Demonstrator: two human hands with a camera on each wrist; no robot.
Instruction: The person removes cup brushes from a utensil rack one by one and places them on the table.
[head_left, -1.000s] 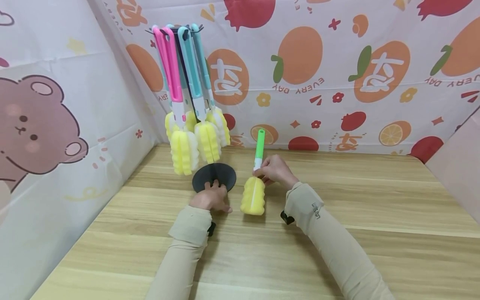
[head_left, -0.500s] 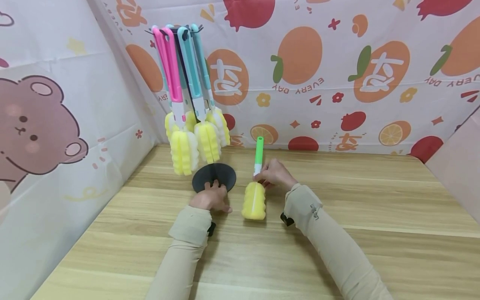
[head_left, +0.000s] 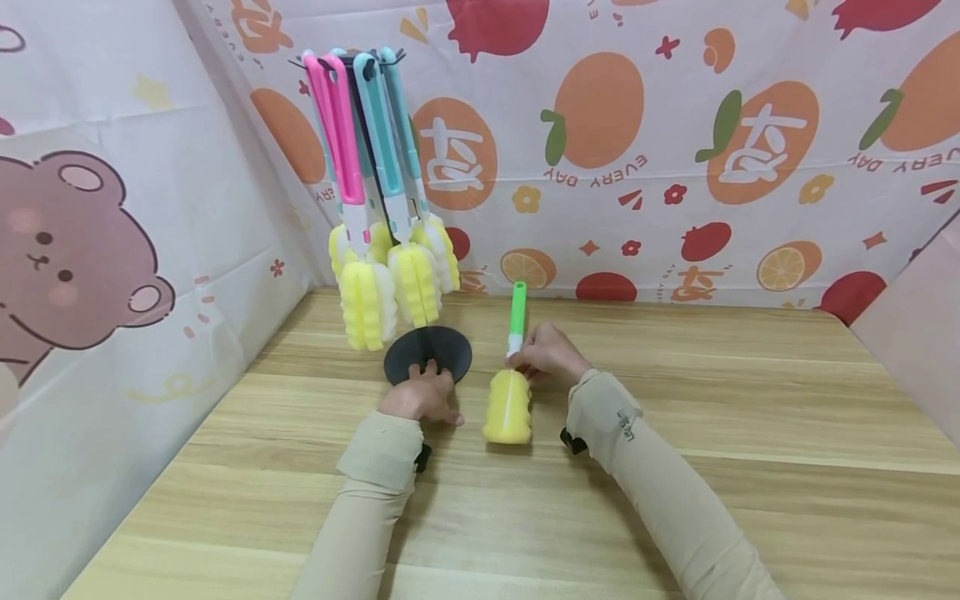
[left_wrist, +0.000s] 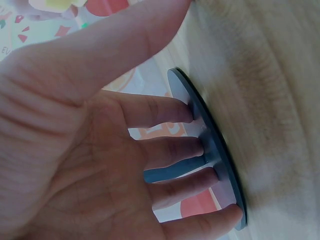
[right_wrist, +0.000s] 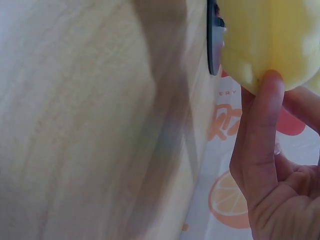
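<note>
1. The green-handled sponge brush (head_left: 509, 383) lies on the wooden surface (head_left: 750, 433), sponge end toward the person, handle pointing to 12 o'clock.
2. The right hand (head_left: 550, 354) pinches its handle just above the sponge; fingers (right_wrist: 262, 130) curled.
3. At 9 o'clock, the left hand (head_left: 420, 396) presses straight fingers (left_wrist: 170, 150) on the black disc base (head_left: 428, 352).
4. The rack (head_left: 375, 167) above holds pink and teal brushes.

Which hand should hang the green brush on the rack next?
Right, probably. The right hand already holds the green-handled sponge brush, while the left hand presses flat on the rack's black base, steadying it.
</note>
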